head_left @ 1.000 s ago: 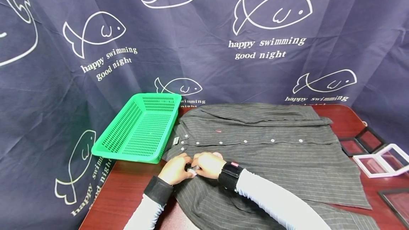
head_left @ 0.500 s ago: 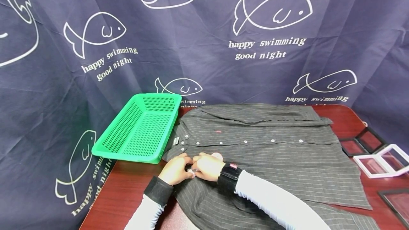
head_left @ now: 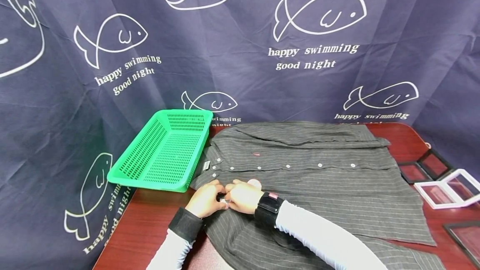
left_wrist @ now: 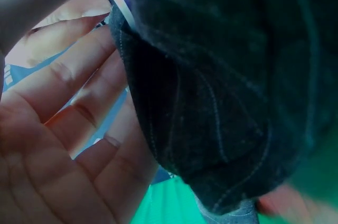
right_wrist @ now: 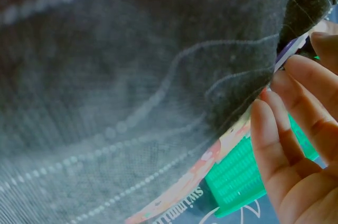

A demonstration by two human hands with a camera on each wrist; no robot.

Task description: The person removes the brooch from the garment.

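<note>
we see a dark grey shirt [head_left: 311, 186] with pale pinstripes, a green basket [head_left: 170, 153], a navy, white-fish-printed curtain [head_left: 240, 53].

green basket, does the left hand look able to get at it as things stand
Probably yes: the green basket stands close beyond the left hand, with only tabletop and a low edge of the striped shirt between, though it is busy on that shirt.

Your head camera looks forward and down across the table [head_left: 150, 220]; both wrist cameras face your fingers [left_wrist: 68, 71] closely, sharing shirt [head_left: 322, 195] and basket [head_left: 195, 157].
</note>
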